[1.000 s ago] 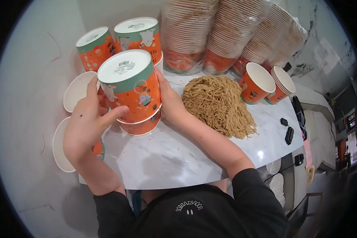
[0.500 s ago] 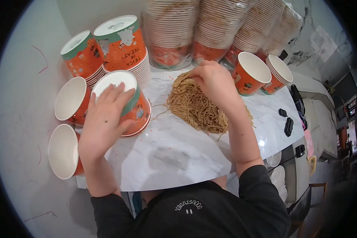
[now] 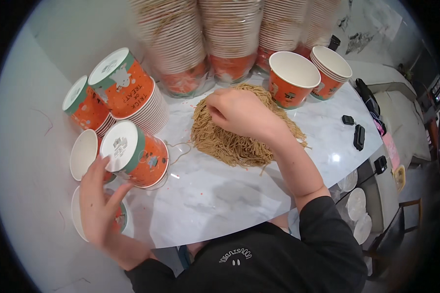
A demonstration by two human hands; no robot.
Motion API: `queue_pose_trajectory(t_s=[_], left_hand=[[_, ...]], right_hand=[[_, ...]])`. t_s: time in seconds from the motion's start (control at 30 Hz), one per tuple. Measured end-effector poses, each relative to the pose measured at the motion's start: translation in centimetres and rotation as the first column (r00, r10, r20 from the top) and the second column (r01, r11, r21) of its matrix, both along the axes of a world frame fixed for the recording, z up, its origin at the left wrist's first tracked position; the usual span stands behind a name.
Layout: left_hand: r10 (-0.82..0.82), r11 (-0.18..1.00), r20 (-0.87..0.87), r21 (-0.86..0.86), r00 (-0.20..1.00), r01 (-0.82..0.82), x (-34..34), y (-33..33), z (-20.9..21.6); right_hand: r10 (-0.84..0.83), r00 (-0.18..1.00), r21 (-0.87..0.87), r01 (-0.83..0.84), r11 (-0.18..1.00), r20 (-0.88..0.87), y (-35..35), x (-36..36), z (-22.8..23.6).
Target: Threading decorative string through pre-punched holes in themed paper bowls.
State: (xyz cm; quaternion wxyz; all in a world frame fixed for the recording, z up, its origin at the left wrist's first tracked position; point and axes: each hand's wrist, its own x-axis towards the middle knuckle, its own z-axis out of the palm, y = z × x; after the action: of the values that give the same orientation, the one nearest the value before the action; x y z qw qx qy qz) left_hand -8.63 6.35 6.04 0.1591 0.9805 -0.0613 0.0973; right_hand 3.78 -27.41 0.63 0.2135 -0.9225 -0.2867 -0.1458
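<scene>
An upside-down orange paper tub (image 3: 149,158) with a green band and white base stands at the left of the table, with a pale rim under it. My left hand (image 3: 100,200) is open beside it, fingers spread, a fingertip at the edge of its base. Over a pile of tan string (image 3: 230,141) in the middle, my right hand (image 3: 242,112) is closed, with its fingertips curled under; what they grip, if anything, is hidden. A thin loose strand (image 3: 183,152) runs from the pile toward the tub.
Upturned tub stacks (image 3: 127,88) stand behind at left. Two open tubs (image 3: 84,154) lie against the left wall, one partly behind my hand. Tall bagged tub stacks (image 3: 173,53) line the back. Upright tubs (image 3: 293,80) stand back right; small black devices (image 3: 359,137) lie on the right.
My left hand has come off the tub's base and moved down and left. My right hand has moved left over the pile. The whole view has shifted and tilted.
</scene>
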Motion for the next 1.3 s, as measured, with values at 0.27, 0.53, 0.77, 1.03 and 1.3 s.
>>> queue_pose_trajectory(t_s=[0.27, 0.53, 0.77, 1.03, 1.3], left_hand=[[0.375, 0.893, 0.233, 0.17, 0.897, -0.417, -8.5, 7.2, -6.2], [0.461, 0.823, 0.021, -0.383, 0.887, -0.419, -12.1, 5.1, -6.9], [0.162, 0.916, 0.191, -0.394, 0.968, -0.075, -13.3, -3.1, -1.7], [-0.056, 0.604, 0.152, -0.782, 0.987, 0.154, -6.8, -7.2, -4.6], [-0.13, 0.424, 0.105, -0.893, 0.986, 0.151, -4.1, -8.9, -6.8]], right_hand=[[0.15, 0.981, 0.396, -0.09, 0.914, -0.123, -1.6, 1.0, 1.8], [0.444, 0.867, 0.752, -0.136, 0.645, -0.224, -1.4, 0.6, 1.6], [0.667, 0.686, 0.907, -0.025, 0.42, -0.29, -0.4, -2.3, 3.8], [0.395, 0.912, 0.757, -0.181, 0.627, -0.109, 0.9, -5.1, 4.4], [0.787, 0.552, 0.715, -0.428, 0.552, -0.277, 0.4, -10.9, 7.4]])
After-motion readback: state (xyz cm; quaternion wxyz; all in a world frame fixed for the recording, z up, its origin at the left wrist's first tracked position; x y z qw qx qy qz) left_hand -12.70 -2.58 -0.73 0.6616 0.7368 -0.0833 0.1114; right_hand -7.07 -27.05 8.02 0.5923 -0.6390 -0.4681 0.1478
